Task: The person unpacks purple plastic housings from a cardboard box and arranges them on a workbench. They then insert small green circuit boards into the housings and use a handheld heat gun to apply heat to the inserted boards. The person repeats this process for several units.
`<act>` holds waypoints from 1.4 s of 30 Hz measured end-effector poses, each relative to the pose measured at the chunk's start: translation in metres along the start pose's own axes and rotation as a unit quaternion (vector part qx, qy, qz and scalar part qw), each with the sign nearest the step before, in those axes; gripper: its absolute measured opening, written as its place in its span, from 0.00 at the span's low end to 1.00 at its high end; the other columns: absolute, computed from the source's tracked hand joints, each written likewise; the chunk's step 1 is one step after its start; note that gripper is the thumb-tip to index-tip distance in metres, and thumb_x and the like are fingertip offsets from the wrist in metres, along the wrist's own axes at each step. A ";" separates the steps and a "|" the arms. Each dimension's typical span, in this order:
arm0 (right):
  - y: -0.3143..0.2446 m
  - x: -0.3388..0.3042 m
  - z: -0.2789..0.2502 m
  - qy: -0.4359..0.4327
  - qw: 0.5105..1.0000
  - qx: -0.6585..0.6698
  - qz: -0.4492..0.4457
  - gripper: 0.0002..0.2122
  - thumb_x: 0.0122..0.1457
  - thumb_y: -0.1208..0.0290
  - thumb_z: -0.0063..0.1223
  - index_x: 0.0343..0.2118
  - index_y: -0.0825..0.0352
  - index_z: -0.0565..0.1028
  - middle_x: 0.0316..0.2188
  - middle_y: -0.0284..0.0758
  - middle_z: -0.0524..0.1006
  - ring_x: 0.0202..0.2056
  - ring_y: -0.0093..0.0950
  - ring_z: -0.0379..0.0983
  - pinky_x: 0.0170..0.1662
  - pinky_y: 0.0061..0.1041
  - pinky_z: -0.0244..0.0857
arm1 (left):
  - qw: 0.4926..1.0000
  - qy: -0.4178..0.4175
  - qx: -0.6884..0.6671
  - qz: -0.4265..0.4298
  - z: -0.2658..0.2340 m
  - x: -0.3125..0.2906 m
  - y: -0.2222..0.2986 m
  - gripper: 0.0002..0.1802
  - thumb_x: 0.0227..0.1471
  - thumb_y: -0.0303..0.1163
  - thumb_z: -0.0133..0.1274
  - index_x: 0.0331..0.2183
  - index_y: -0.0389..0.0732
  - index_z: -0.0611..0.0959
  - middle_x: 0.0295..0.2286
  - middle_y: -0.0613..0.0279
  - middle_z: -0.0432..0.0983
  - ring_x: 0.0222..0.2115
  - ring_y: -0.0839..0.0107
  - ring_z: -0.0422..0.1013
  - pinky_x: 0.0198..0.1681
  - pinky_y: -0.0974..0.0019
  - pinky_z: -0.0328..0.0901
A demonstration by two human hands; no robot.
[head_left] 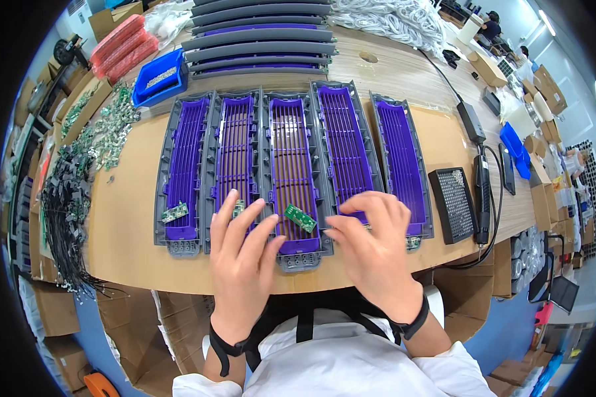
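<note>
Five grey frames with purple slatted grilles lie side by side on the cardboard-covered table. On the lower part of the middle grille (290,155) a small green circuit board (300,218) rests askew. My left hand (242,261) is open to its left, fingers stretched over the second frame and partly hiding a circuit board (238,209) there. To the right of the middle board, my right hand (379,255) has thumb and fingertips drawn into a pinch; whatever is between them is too small to make out. Another circuit board (175,212) sits on the leftmost grille (187,155).
A black compartment tray (454,205) and a black electric screwdriver (482,198) with its cable lie at right. Left are loose circuit boards (116,126), black cables (69,212) and a blue bin (160,78). Stacked grey-purple panels (258,36) stand at the back.
</note>
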State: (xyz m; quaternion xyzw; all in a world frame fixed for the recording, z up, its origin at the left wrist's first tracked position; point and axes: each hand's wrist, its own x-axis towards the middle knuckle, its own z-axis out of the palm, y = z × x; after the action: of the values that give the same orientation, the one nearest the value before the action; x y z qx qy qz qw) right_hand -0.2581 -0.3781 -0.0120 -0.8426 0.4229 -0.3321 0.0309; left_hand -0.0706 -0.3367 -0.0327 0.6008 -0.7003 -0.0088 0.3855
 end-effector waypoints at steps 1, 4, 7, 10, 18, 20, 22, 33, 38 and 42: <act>-0.004 0.005 0.006 -0.013 1.000 -0.010 0.008 0.07 0.46 0.74 0.61 0.30 0.65 0.77 0.36 0.34 0.70 0.43 0.34 0.66 0.45 0.39 0.52 | 1.000 -0.002 0.013 -0.003 -0.001 0.001 -0.003 0.17 0.41 0.21 0.62 0.38 0.38 0.83 0.45 0.55 0.75 0.56 0.49 0.63 0.54 0.51 0.61; -0.013 0.015 0.021 -0.051 0.997 -0.050 0.016 0.06 0.48 0.72 0.60 0.28 0.66 0.76 0.35 0.35 0.69 0.41 0.35 0.63 0.43 0.39 0.52 | 1.000 -0.017 -0.002 0.004 -0.003 0.002 -0.005 0.17 0.42 0.21 0.62 0.38 0.37 0.83 0.44 0.56 0.76 0.55 0.50 0.63 0.54 0.52 0.62; -0.015 0.014 0.027 -0.072 0.995 -0.067 0.024 0.05 0.49 0.73 0.59 0.28 0.66 0.76 0.34 0.34 0.69 0.41 0.34 0.64 0.43 0.38 0.52 | 1.000 -0.022 -0.015 0.004 -0.001 0.001 -0.004 0.17 0.42 0.22 0.62 0.39 0.37 0.83 0.45 0.56 0.75 0.55 0.49 0.63 0.55 0.52 0.62; -0.019 0.012 0.027 -0.035 0.999 -0.037 0.013 0.05 0.49 0.74 0.58 0.28 0.65 0.75 0.34 0.33 0.71 0.40 0.33 0.65 0.42 0.38 0.52 | 0.999 0.001 -0.042 -0.006 0.000 0.003 -0.001 0.15 0.41 0.22 0.62 0.36 0.37 0.84 0.41 0.56 0.77 0.52 0.51 0.66 0.53 0.52 0.63; -0.019 -0.017 0.005 -0.035 0.982 0.184 -0.005 0.14 0.45 0.80 0.63 0.37 0.67 0.76 0.35 0.34 0.77 0.37 0.33 0.71 0.41 0.31 0.58 | 0.988 0.017 -0.150 0.029 -0.006 -0.017 0.003 0.11 0.41 0.24 0.64 0.32 0.38 0.84 0.27 0.60 0.78 0.35 0.58 0.73 0.40 0.56 0.67; -0.015 -0.028 0.000 -0.048 0.960 0.273 0.040 0.18 0.45 0.82 0.64 0.42 0.69 0.76 0.36 0.38 0.78 0.37 0.35 0.74 0.42 0.28 0.63 | 0.977 0.015 -0.209 -0.029 -0.010 -0.024 0.014 0.11 0.41 0.23 0.64 0.32 0.37 0.84 0.26 0.59 0.78 0.32 0.60 0.74 0.36 0.61 0.68; -0.020 -0.033 0.000 -0.025 0.935 0.339 0.099 0.17 0.46 0.81 0.64 0.41 0.70 0.76 0.37 0.39 0.78 0.39 0.34 0.74 0.43 0.27 0.65 | 0.966 0.019 -0.251 -0.054 -0.009 -0.029 0.019 0.10 0.43 0.22 0.63 0.32 0.35 0.85 0.26 0.58 0.80 0.29 0.63 0.74 0.31 0.68 0.68; -0.015 -0.044 0.006 -0.029 0.906 0.418 0.063 0.10 0.48 0.84 0.62 0.34 0.71 0.77 0.38 0.40 0.79 0.37 0.35 0.76 0.41 0.30 0.71 | 0.895 -0.033 -0.375 -0.239 0.003 -0.050 0.035 0.21 0.49 0.26 0.63 0.45 0.34 0.77 0.33 0.56 0.81 0.35 0.71 0.79 0.39 0.72 0.70; -0.009 -0.041 0.006 -0.026 0.958 0.284 -0.022 0.13 0.45 0.84 0.60 0.36 0.73 0.77 0.37 0.43 0.77 0.36 0.40 0.75 0.38 0.32 0.71 | 0.882 -0.055 -0.407 -0.232 -0.002 -0.050 0.036 0.18 0.47 0.23 0.64 0.41 0.31 0.79 0.34 0.56 0.81 0.35 0.72 0.79 0.40 0.73 0.71; -0.006 -0.044 0.008 -0.029 0.968 0.238 -0.072 0.16 0.41 0.84 0.59 0.37 0.75 0.76 0.37 0.45 0.75 0.36 0.41 0.74 0.37 0.34 0.71 | 0.828 -0.040 -0.479 -0.289 0.003 -0.058 0.038 0.15 0.51 0.21 0.60 0.42 0.30 0.78 0.35 0.56 0.80 0.36 0.73 0.77 0.41 0.73 0.71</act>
State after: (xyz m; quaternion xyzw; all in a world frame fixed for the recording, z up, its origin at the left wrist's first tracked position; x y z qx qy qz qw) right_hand -0.2677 -0.3442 -0.0396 -0.8486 0.2690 -0.3996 0.2185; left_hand -0.1051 -0.2785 -0.0472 0.5144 -0.4177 -0.4783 0.5763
